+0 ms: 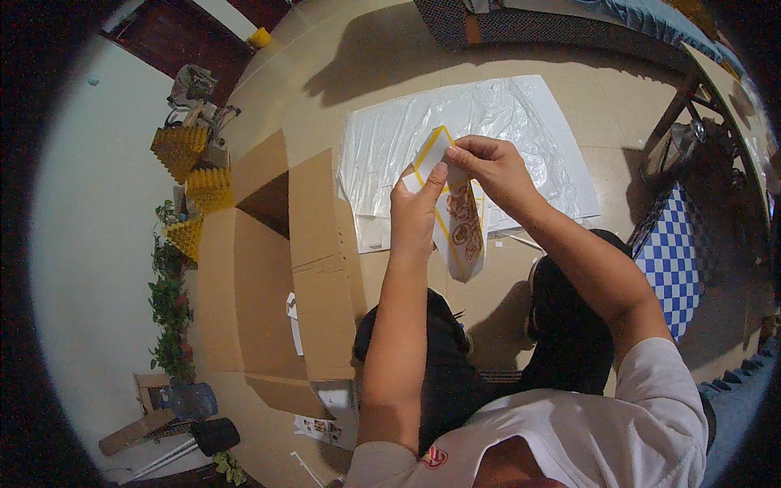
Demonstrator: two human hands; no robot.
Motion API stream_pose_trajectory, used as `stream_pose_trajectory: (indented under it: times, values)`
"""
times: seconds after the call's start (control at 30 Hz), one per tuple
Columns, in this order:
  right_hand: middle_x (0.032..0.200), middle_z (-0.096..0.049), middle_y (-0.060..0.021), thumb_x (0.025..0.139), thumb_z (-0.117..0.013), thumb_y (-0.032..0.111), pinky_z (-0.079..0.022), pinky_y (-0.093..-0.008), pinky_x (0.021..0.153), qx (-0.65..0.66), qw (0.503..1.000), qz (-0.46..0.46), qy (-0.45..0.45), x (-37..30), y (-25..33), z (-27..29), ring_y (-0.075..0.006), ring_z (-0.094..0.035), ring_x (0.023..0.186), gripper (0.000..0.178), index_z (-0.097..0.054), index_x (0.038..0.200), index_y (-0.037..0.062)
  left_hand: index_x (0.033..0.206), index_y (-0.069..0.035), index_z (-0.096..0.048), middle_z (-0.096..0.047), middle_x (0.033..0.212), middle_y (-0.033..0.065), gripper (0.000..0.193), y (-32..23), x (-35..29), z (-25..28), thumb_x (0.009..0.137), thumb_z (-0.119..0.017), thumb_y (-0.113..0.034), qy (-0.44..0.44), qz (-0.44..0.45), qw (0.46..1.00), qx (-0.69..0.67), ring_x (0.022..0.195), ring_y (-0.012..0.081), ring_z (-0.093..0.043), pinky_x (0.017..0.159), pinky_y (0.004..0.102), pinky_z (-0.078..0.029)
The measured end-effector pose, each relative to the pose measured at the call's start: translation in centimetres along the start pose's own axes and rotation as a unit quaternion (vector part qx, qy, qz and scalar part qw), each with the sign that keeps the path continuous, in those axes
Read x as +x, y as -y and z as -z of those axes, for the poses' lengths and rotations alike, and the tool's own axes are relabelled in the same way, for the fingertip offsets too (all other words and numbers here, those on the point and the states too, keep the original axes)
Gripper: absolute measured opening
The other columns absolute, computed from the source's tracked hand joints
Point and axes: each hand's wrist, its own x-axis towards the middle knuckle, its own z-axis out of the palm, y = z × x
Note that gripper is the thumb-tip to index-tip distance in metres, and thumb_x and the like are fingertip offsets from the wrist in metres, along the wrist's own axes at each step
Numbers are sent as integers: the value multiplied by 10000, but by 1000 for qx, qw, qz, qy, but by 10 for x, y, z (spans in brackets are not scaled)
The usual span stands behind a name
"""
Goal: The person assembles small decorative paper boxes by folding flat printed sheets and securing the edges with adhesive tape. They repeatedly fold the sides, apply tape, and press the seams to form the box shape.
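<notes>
Both my hands are raised over the floor in front of me, holding a folded paper carton (465, 228). It is white with yellow edge lines and a brown printed pattern, and its flap stands up at the top. My left hand (415, 211) grips the carton's left side, the thumb pressed on its face. At the upper right edge, my right hand (495, 172) pinches the carton between thumb and fingers. Behind and below the carton lies a stack of white sheets (573, 183) partly covered with crinkled clear plastic film (390, 134).
A large open cardboard box (264, 301) stands to my left with white pieces inside. Stacked yellow trays (179, 150) and a leafy plant (168, 325) line the wall. On the right are a blue-and-white checkered item (674, 260) and dark-legged furniture (679, 114).
</notes>
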Motion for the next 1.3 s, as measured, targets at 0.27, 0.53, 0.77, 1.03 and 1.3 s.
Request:
stream_pose_trajectory:
  times: [0.27, 0.53, 0.77, 1.03, 1.3]
  values:
    - [831, -621, 5, 903, -651, 262, -441, -234, 694, 70, 994, -74, -36, 9, -4, 10, -75, -543, 748, 288, -650, 1030, 4, 960, -19, -596, -634, 873, 28, 204, 4, 6, 8, 945, -602, -223, -15, 9, 997, -74, 736, 67, -553, 654, 222, -453]
    - [990, -600, -41, 906, -630, 191, -432, -270, 782, 42, 999, -8, -1, 12, 1, 17, -120, -538, 924, 366, -559, 1255, 106, 914, 13, -627, -637, 820, 17, 255, 0, 7, 21, 962, -573, -232, -36, -19, 999, 34, 702, 50, -530, 635, 220, -444]
    - [1004, -587, -33, 898, -628, 145, -459, -274, 827, 15, 999, 35, -36, 12, -4, 14, -108, -548, 911, 347, -559, 1231, 75, 952, 44, -644, -618, 789, 9, 302, -6, 7, 19, 973, -546, -241, -64, -50, 991, 106, 719, 59, -498, 651, 243, -441]
    - [1144, -563, -85, 917, -612, 224, -434, -305, 915, 64, 998, -12, 24, 15, -7, 15, -145, -529, 1038, 431, -504, 1287, 32, 982, 40, -642, -633, 835, 19, 314, -6, 7, 26, 976, -540, -257, -100, -30, 993, 49, 737, 75, -536, 676, 248, -456]
    - [1335, -485, -168, 898, -626, 386, -367, -335, 1020, -39, 991, -130, 11, 14, -19, 18, -258, -468, 1229, 615, -445, 1337, -4, 1194, 3, -537, -605, 1130, 94, 331, -6, 15, 44, 985, -517, -253, -135, 11, 970, -203, 1024, 184, -580, 908, 327, -456]
